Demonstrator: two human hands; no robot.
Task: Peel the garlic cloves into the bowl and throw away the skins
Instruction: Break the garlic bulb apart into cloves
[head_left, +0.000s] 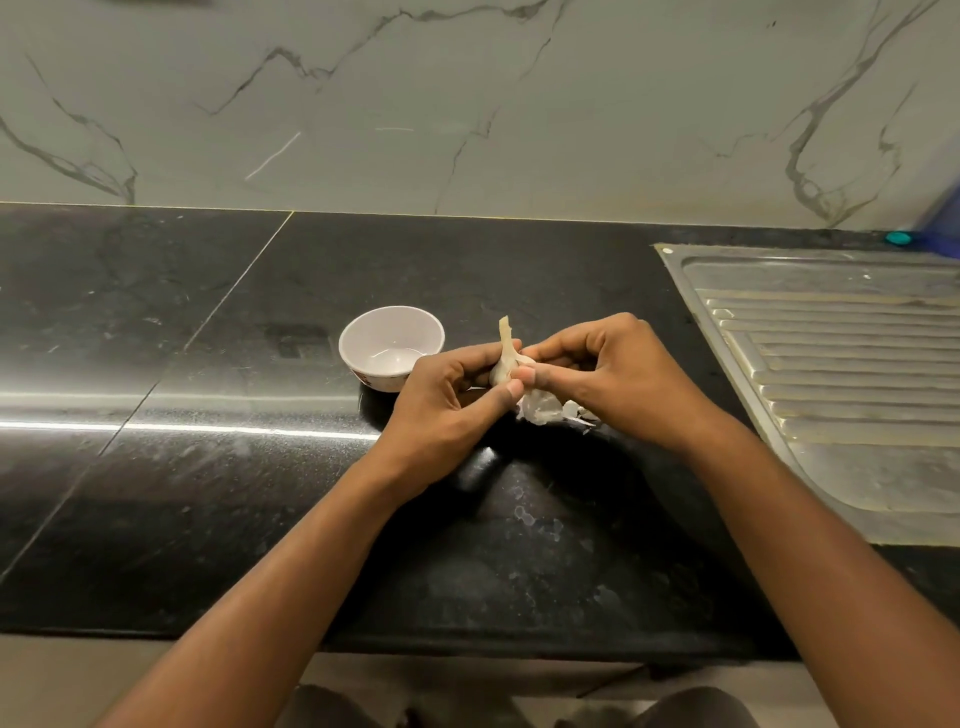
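A garlic bulb (505, 358) with its dry stem pointing up is held above the black counter. My left hand (451, 400) grips it from the left, thumb pressed on its front. From the right, my right hand (613, 374) pinches the same bulb with thumb and fingers. Loose papery skins (545, 408) lie on the counter just under my hands. A small white bowl (390, 347) stands to the left of my hands, close to my left knuckles, and looks empty.
The black stone counter (208, 467) runs left to right, with its front edge near me. A steel sink drainboard (841, 374) fills the right side. A marble wall (467, 104) backs the counter. A blue object (930, 228) sits at the far right corner.
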